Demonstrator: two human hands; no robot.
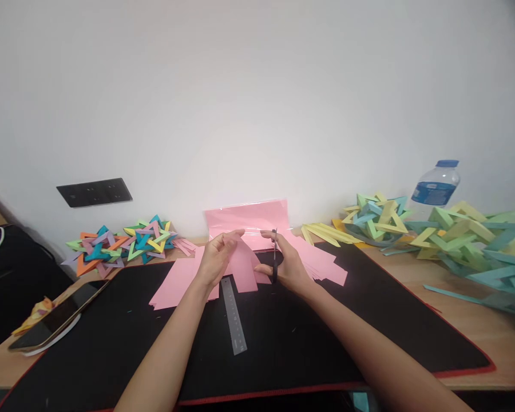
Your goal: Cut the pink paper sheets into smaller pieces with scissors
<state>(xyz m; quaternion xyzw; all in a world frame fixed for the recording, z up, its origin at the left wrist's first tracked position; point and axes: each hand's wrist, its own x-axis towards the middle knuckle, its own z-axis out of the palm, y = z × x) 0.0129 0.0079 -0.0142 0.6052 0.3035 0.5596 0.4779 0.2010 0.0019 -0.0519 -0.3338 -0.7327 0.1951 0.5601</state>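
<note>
Pink paper sheets (175,281) and scissors (275,257) at the black mat (326,337)

Hands: The left hand (218,254) is raised over the pink paper sheets, fingers bent and thumb near the forefinger. Whether it grips a sheet between the fingertips cannot be determined. The right hand (289,263) retains the scissors, which are clamped by its fingers; thumb and forefinger stand apart. The scissors are upright, dark handles at the bottom.

Work surface: The pink paper sheets lie fanned on the rear part of the black mat, to both sides of the hands and between them. A metal ruler (234,317) lies lengthwise on the mat, just in front of the sheets. A clear-wrapped pink pack (249,217) is located behind the hands, near the wall (257,114).

Left side: Two multicoloured paper models (151,237) adjoin the mat's rear corner. A phone (60,315) rests at a tilt on a white object (54,337). A black socket panel (94,192) is mounted on the wall.

Right side: Folded yellow strips (328,233) lie at the mat's rear edge. Green, yellow and blue paper models (375,220) occupy the wooden table (395,264); a blue-capped bottle (435,186) stands behind them.
</note>
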